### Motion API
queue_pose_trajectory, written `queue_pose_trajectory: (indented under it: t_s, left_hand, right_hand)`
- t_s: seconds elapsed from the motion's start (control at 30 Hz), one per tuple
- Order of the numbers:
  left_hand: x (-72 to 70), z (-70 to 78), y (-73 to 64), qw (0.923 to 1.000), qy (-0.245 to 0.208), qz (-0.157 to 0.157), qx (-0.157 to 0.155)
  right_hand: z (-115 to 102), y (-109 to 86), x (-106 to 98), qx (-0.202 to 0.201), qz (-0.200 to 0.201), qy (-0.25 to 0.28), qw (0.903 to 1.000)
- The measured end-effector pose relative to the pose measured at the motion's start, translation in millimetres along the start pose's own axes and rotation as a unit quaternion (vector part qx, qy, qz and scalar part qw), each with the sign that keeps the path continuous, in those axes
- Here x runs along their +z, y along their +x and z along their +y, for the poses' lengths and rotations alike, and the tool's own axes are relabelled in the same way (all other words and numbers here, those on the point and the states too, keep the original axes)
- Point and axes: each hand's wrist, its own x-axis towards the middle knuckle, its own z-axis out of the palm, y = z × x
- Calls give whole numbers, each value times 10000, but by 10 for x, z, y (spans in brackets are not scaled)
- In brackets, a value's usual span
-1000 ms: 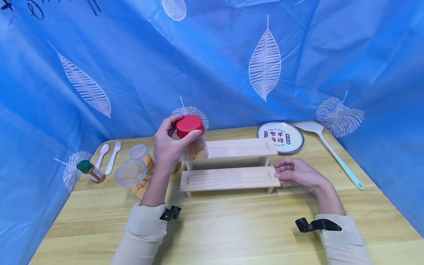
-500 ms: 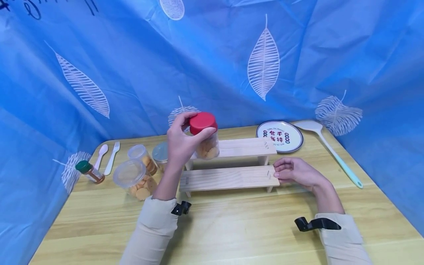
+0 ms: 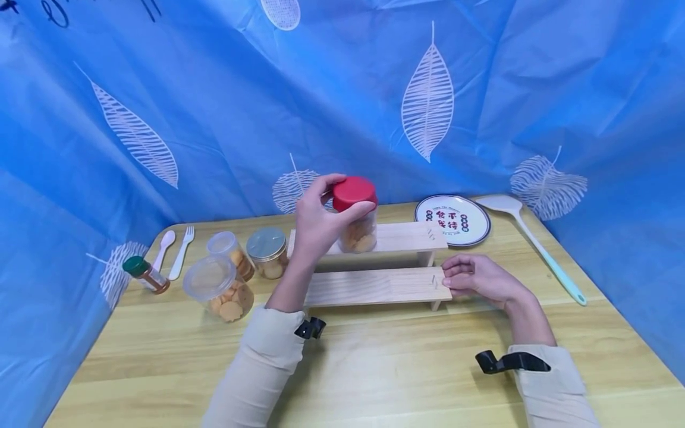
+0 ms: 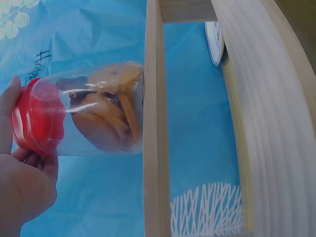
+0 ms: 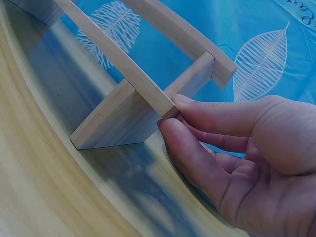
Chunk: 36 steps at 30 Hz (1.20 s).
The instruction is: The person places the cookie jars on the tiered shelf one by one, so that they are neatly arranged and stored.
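My left hand (image 3: 320, 224) grips a clear jar (image 4: 106, 111) by its red lid (image 3: 354, 193), fingers on one side and thumb on the other. Round biscuits fill part of the jar, and its base is right at the upper step of a two-step wooden rack (image 3: 374, 286). In the left wrist view the jar's bottom meets the edge of the upper board (image 4: 154, 123). At the rack's right end, my right hand (image 3: 481, 279) pinches the corner of the lower board (image 5: 133, 74) between thumb and fingers.
Left of the rack stand a silver-lidded jar (image 3: 267, 245) and two clear-lidded tubs (image 3: 211, 278) of biscuits. Farther left are a green-capped bottle (image 3: 145, 274), a spoon (image 3: 163, 249) and a fork (image 3: 183, 252). A plate (image 3: 453, 221) and a long ladle (image 3: 535, 241) lie at right.
My left hand has carried the red-lidded jar rightward along the upper step, bringing the silver-lidded jar into full view. The right hand keeps its pinch on the rack.
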Motion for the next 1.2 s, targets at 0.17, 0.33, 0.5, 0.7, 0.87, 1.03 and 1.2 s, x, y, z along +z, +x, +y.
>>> queue_pose_trajectory:
  t_s: [0.17, 0.33, 0.5, 0.7, 0.87, 1.03, 1.2]
  left_hand:
    - [117, 63, 15, 9996, -22, -280, -90]
    - [239, 116, 30, 9987, 7, -461, -207]
    - [334, 134, 44, 9983, -155, -493, -252]
    - [439, 159, 41, 9982, -263, -511, -172]
    - [556, 170, 69, 9975, -331, -612, -90]
    - [639, 167, 101, 9977, -222, -644, -64]
    - [689, 172, 124, 9977, -102, -653, -144]
  right_hand:
    - [2, 4, 6, -20, -12, 128, 9999]
    - [17, 26, 25, -68, -19, 117, 9999]
    - [6, 33, 38, -49, -23, 91, 9999]
    - [-12, 26, 46, -13, -24, 105, 9999]
    - [-18, 22, 42, 8, 2, 95, 10000]
    - [-14, 25, 38, 20, 10, 63, 10000]
    - [6, 36, 34, 10, 22, 36, 10000]
